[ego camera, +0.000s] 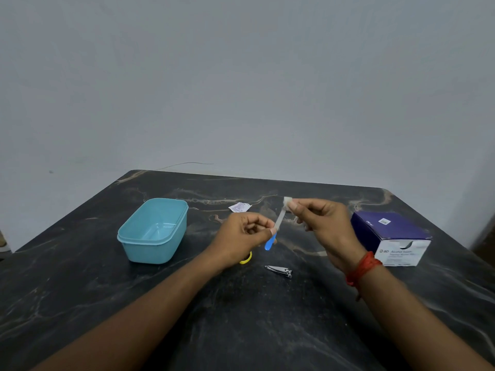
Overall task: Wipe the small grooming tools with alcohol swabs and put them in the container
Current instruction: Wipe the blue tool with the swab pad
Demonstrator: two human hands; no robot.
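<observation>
My left hand (245,234) pinches a slim nail file (277,226) by its blue handle, holding it tilted above the table. My right hand (318,220) pinches a white alcohol swab (287,202) around the file's upper tip. A metal nail clipper (279,271) lies on the table below my hands. A small yellow tool (247,259) peeks out from under my left wrist, mostly hidden. The light blue container (152,231) stands open and empty at the left.
A dark blue box of alcohol swabs (393,236) stands at the right on the dark marble table (241,317). A torn white swab wrapper (239,207) lies beyond my left hand. A grey wall rises behind the table's far edge.
</observation>
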